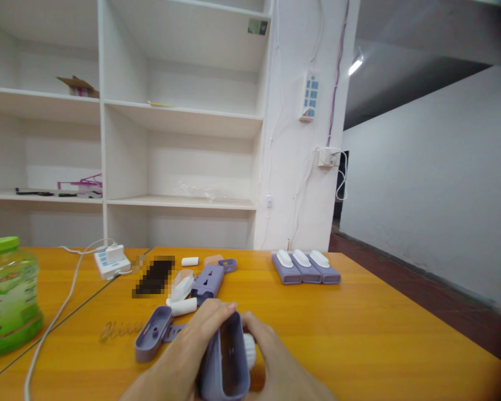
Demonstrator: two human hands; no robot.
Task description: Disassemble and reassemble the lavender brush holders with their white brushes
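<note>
A hollow purple plastic case is held upright near the table's front edge, its open end facing me. My left hand wraps round its left side, fingers over the top. My right hand curls against its right side, around a white ribbed knob that sticks out there. Just beyond my left hand lie a purple oval cap, a purple slotted strip and a white cylinder. Another purple case with keyhole slots lies behind them.
Three purple cases with white tops stand in a row at the back right. Further left are clear coils, a pixelated dark object, a power strip, its white cable and a green jar. White shelves rise behind.
</note>
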